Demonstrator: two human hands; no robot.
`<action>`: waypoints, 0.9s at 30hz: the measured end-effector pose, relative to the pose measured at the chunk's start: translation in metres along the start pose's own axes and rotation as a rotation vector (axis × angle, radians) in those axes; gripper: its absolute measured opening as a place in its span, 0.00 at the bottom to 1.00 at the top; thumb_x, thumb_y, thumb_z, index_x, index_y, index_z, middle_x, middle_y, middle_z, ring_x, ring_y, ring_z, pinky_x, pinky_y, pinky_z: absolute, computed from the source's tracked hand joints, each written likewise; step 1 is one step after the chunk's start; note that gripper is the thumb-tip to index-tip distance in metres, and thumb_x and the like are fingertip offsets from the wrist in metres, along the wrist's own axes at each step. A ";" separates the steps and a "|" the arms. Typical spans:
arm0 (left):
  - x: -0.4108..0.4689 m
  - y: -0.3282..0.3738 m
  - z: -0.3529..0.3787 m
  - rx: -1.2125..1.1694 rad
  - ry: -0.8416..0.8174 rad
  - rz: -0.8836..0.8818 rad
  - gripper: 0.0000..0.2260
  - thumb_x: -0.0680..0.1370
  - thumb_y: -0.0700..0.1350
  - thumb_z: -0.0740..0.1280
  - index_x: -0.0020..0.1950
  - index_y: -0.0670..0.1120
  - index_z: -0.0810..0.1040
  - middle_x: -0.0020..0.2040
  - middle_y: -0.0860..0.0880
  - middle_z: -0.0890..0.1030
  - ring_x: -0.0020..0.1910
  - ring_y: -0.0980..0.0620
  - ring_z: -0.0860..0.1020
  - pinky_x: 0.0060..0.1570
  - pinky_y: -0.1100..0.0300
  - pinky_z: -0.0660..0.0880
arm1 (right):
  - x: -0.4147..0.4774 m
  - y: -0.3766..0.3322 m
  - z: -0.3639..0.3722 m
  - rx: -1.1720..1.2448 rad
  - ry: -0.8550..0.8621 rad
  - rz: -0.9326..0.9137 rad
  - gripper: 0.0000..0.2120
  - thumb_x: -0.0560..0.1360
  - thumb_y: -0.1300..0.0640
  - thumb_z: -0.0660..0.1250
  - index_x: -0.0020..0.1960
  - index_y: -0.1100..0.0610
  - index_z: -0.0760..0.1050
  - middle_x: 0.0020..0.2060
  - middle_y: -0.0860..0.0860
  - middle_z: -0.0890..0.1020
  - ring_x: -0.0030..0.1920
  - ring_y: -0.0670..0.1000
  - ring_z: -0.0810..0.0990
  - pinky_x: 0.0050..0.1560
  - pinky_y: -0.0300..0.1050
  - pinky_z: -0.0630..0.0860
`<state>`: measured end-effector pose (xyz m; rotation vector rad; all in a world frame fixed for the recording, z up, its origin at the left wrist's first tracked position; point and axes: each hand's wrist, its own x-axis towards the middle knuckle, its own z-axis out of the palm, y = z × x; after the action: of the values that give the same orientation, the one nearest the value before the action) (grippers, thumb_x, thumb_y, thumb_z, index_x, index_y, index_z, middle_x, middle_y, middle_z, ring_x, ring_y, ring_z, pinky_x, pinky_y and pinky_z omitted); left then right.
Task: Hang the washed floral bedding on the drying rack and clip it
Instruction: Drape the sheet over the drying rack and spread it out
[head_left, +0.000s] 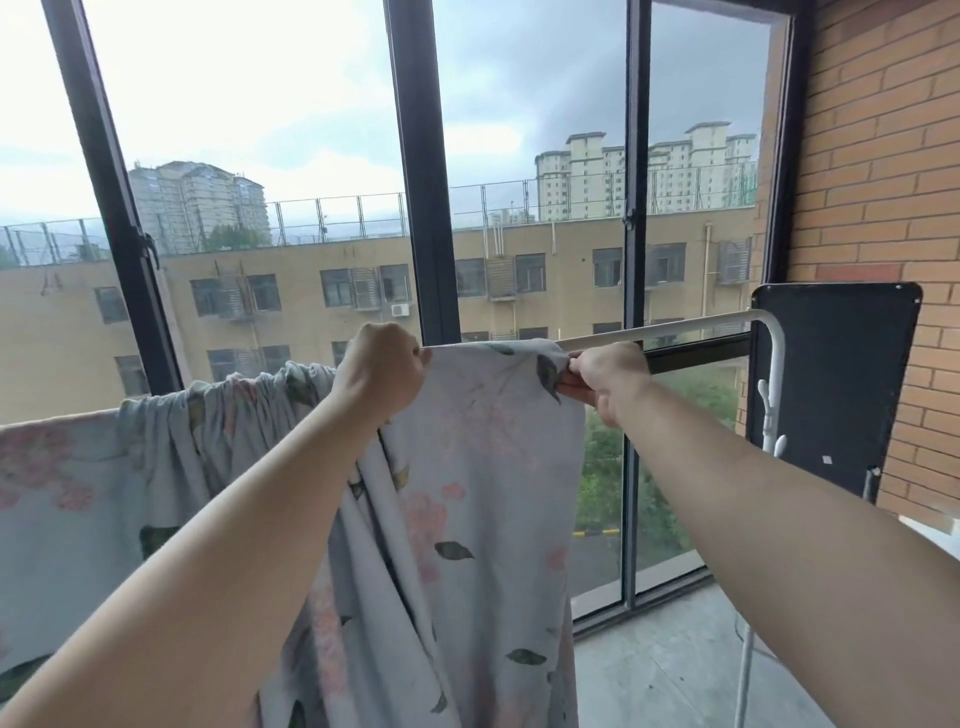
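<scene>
Forearms (234, 545) reach up from lower edge. Left grip (382, 364) curled tight round top edge of floral bedding (483, 467), at top rail of drying rack (675, 332). Right grip (605, 382) pinches bedding's right top corner between thumb and fingers, just below rail. Cloth between grips spread flat; rest hangs down in folds. More bedding gathered along rail's left part. Rail's right end bare, bends down into white post. Black panel (836, 389) leans on brick wall (883, 156) behind post.

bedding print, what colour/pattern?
Pale grey-blue bedding with faded pink flowers and dark green leaves; head view, the only one, shows it well.
</scene>
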<state>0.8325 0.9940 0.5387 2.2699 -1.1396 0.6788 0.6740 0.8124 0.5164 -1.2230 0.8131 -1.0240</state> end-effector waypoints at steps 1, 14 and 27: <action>0.000 0.001 -0.004 0.039 0.029 -0.034 0.09 0.79 0.42 0.67 0.41 0.39 0.80 0.38 0.40 0.79 0.43 0.38 0.81 0.36 0.56 0.70 | 0.001 -0.001 -0.001 0.016 0.014 -0.003 0.08 0.77 0.73 0.64 0.42 0.65 0.78 0.40 0.61 0.83 0.34 0.56 0.83 0.30 0.48 0.83; 0.005 0.056 0.027 -0.057 -0.069 0.092 0.13 0.74 0.39 0.62 0.54 0.47 0.82 0.48 0.45 0.84 0.47 0.41 0.81 0.47 0.48 0.81 | -0.019 0.005 -0.004 -0.391 -0.332 -0.093 0.15 0.81 0.60 0.63 0.66 0.62 0.74 0.57 0.53 0.77 0.57 0.53 0.75 0.65 0.56 0.75; 0.040 0.065 0.051 -0.257 -0.121 0.018 0.09 0.80 0.47 0.65 0.51 0.52 0.86 0.45 0.52 0.85 0.44 0.50 0.80 0.40 0.61 0.73 | -0.001 0.015 -0.004 -0.077 -0.655 0.120 0.16 0.80 0.43 0.63 0.53 0.53 0.82 0.39 0.48 0.84 0.39 0.50 0.82 0.42 0.43 0.78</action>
<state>0.8103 0.9053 0.5399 2.1062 -1.2287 0.3804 0.6728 0.8122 0.5009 -1.4410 0.4038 -0.4436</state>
